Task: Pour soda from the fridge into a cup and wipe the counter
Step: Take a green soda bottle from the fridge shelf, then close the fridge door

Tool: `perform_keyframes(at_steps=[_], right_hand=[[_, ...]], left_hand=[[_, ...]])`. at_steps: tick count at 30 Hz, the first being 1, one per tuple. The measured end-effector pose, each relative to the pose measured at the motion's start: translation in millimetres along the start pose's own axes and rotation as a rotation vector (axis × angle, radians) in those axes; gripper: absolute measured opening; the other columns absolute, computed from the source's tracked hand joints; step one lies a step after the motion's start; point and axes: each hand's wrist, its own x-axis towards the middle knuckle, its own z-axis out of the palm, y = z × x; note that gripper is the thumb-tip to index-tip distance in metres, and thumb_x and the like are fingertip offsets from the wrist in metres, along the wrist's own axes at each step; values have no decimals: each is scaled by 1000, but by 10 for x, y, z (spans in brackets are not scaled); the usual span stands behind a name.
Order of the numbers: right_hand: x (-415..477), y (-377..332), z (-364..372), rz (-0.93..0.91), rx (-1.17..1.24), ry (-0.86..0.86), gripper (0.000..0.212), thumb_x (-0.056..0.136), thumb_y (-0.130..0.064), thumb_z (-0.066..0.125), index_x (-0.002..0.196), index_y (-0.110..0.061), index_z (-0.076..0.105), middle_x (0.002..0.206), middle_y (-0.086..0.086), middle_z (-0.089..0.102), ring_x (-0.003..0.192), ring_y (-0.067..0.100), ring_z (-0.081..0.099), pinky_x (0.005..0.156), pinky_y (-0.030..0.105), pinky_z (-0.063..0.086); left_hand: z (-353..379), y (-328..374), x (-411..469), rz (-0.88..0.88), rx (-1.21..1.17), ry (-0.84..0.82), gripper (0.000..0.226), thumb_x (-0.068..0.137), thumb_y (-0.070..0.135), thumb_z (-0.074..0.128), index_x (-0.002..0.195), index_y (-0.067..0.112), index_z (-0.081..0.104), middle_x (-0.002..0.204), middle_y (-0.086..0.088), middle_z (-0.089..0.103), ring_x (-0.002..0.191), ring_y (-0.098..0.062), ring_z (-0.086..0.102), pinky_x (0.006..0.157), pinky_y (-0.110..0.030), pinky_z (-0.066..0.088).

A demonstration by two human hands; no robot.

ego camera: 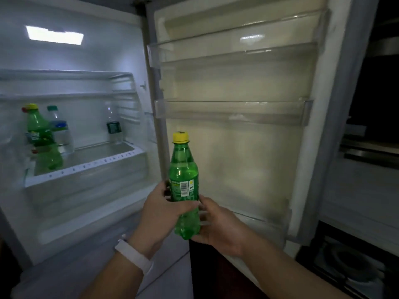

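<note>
A green soda bottle with a yellow cap stands upright in front of the open fridge, held in both hands. My left hand wraps around its labelled middle from the left; a white band circles that wrist. My right hand cups the bottle's lower part and base from the right. The cap is on. No cup or cloth is in view.
The fridge is lit inside; on its glass shelf stand another green soda bottle and two clear water bottles. The fridge door hangs open on the right with bare racks. A dark stove sits lower right.
</note>
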Motion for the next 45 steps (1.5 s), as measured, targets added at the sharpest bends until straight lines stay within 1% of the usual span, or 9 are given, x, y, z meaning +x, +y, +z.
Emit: perform_keyframes(at_steps=[3,8,23,31,34,37,39,42,45], right_hand=[[-255,-50,-275,-20,20,12,44,95,-51,52,115,-17,72,108,11,69,100,25,67,81,36,55],[-719,-195,-751,-48,-6,33,40,95,-50,54,112,-20,73,102,8,71,94,22,69,80,31,56],[-1700,-380,-2178,-19,-60,11,36,96,-48,54,114,-21,71,108,10,69,106,28,67,96,45,54],[-1847,-418,-2508,-3,-75,-42,34,98,-49,50,114,-24,67,110,7,68,106,25,66,92,39,56],[-1829,-440,-2590,-68,-285,-25,32,99,-53,43,114,-31,61,105,-5,66,101,17,65,95,38,53],[-1647,-536,-2732,-294,-668,219,51,96,-54,48,135,-20,49,124,-4,54,109,12,54,98,30,45],[-1540,-713,-2821,-437,-728,348,60,96,-45,53,146,-16,36,139,1,42,119,12,47,98,22,36],[-1307,-957,-2976,-548,-952,354,79,94,-52,52,155,-30,7,162,-4,9,146,17,21,118,37,24],[-1161,-1096,-3008,-563,-1071,292,85,94,-54,51,152,-42,-10,163,-11,-11,150,16,6,120,40,16]], left_hand=[[321,51,-98,1,8,-39,65,40,27,88,102,24,68,95,3,75,87,-15,71,74,-35,59],[880,206,-315,10,-31,-83,49,59,-2,87,98,21,67,88,7,75,82,-15,72,64,-25,56],[2470,371,-1148,-22,-84,15,62,38,26,88,97,26,69,96,-1,75,91,-26,71,82,-49,58],[2802,418,-1251,-52,-76,13,63,40,20,88,100,22,68,96,-2,75,92,-28,71,85,-50,57],[2836,438,-1237,-57,-77,5,60,45,13,87,102,18,67,95,-2,75,92,-30,71,85,-50,57],[2802,474,-1199,-56,-67,-4,59,46,11,87,101,18,67,94,-2,75,92,-31,71,82,-47,59],[2755,490,-1165,-52,-57,-5,58,46,9,86,101,18,67,93,0,75,90,-30,71,77,-42,59],[2678,479,-1131,-46,-47,4,59,47,5,87,100,17,67,91,1,75,86,-26,72,72,-38,58],[2629,467,-1125,-48,-56,17,53,56,-11,86,99,15,67,87,-1,75,77,-17,72,62,-26,56]])
